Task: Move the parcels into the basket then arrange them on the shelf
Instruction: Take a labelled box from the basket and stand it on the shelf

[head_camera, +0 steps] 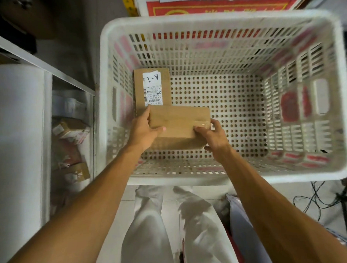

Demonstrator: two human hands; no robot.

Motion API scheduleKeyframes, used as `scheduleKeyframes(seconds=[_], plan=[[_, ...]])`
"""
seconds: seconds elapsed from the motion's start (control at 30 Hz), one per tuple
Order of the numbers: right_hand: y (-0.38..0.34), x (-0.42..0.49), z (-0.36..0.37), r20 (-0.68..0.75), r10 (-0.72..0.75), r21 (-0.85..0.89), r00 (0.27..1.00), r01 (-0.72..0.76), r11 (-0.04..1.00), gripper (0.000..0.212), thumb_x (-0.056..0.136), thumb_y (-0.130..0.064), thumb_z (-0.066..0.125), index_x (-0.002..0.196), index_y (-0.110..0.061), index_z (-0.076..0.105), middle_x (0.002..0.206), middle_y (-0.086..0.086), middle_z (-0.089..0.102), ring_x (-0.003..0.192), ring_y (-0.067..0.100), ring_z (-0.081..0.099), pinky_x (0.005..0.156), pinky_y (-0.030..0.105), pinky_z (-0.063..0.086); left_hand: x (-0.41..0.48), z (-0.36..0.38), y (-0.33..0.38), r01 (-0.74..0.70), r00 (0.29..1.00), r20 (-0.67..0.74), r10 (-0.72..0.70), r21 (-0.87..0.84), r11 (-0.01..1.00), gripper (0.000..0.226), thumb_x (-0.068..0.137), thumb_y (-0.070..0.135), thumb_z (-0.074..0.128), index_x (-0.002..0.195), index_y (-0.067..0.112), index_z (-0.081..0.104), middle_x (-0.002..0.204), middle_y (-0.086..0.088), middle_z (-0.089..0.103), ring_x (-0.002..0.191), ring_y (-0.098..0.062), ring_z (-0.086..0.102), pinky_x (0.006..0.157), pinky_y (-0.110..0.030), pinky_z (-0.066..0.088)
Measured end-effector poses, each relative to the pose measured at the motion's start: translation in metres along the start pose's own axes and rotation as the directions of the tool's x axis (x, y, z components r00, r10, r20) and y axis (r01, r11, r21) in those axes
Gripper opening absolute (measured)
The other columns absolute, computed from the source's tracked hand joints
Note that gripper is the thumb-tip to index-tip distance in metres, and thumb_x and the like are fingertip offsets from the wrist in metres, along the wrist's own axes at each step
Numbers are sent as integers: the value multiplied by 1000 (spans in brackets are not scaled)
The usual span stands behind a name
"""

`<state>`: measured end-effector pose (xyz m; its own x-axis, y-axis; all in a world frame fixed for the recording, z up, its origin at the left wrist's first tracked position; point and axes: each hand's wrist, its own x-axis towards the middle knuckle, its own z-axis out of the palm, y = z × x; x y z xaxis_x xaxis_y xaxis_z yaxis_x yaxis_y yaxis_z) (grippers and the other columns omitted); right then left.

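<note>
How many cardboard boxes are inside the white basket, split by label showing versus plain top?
Label showing: 1, the A-1 box by the left wall of the basket.
Plain top: 1, the plain box gripped by the left hand and right hand.
Total: 2

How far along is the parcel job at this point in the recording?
Done: the A-1 parcel lies in the basket. In hand: the left hand and right hand hold a plain parcel low inside the basket beside it. Left: arranging both on the shelf.
</note>
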<state>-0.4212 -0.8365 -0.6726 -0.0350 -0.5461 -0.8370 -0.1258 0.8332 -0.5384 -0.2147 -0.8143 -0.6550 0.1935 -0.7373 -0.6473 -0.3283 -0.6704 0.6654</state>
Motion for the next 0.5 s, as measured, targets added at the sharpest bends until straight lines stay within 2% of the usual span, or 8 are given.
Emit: scheduleKeyframes(seconds=[0.1, 0.17, 0.27, 0.33, 0.4, 0.47, 0.5], plan=[[-5, -8, -6, 3, -77, 6, 997, 77, 997, 77, 85, -12, 71, 148, -18, 28, 121, 5, 53, 108, 23, 55, 96, 38, 48, -7, -3, 6, 20, 1000, -16, -21, -73, 997, 96, 76, 5, 75, 152, 23, 18, 147, 5, 40, 130, -14, 43, 110, -39, 39], [-8, -13, -8, 18, -110, -3, 994, 110, 994, 80, 85, -11, 72, 150, -15, 26, 115, 2, 53, 106, 20, 55, 88, 27, 49, -13, -4, 8, 20, 999, -29, -22, -71, 997, 96, 77, 6, 74, 151, 29, 18, 152, 4, 34, 136, -16, 36, 113, -42, 34], [-16, -26, -11, 55, -186, -19, 981, 187, 982, 57, 86, -8, 70, 137, -9, 44, 106, -1, 59, 98, 16, 60, 72, 17, 52, -22, -7, 13, -11, 1000, -28, 10, -28, 1000, 96, 78, 7, 72, 150, 34, 16, 155, 6, 27, 138, -16, 33, 113, -42, 34], [-23, -32, -15, 58, -227, -3, 972, 228, 974, 56, 87, -14, 70, 137, -8, 45, 114, 5, 61, 100, 19, 62, 77, 22, 54, -27, -12, 20, -30, 999, -43, 30, -20, 999, 95, 80, 8, 72, 151, 33, 14, 155, 6, 27, 137, -16, 33, 113, -39, 33], [-36, -39, -21, 88, -282, 0, 955, 283, 959, 56, 89, -20, 68, 139, -11, 46, 120, 10, 60, 104, 23, 61, 80, 28, 52, -32, -18, 30, -13, 999, -44, 9, -77, 997, 90, 81, 13, 72, 151, 30, 18, 149, 6, 37, 133, -15, 39, 111, -37, 34], [-47, -49, -29, 138, -320, -10, 937, 324, 946, 51, 92, -23, 65, 139, -15, 48, 121, 12, 59, 105, 23, 61, 84, 31, 51, -38, -27, 39, 26, 999, -32, -31, -131, 991, 80, 79, 23, 74, 147, 25, 31, 139, 5, 50, 126, -17, 47, 108, -39, 38], [-51, -54, -33, 168, -329, 3, 929, 333, 943, 49, 93, -24, 63, 139, -16, 49, 124, 14, 59, 109, 25, 60, 90, 36, 51, -41, -32, 44, 45, 999, -17, -48, -145, 988, 77, 77, 27, 75, 144, 22, 38, 134, 4, 55, 122, -18, 51, 106, -39, 41]])
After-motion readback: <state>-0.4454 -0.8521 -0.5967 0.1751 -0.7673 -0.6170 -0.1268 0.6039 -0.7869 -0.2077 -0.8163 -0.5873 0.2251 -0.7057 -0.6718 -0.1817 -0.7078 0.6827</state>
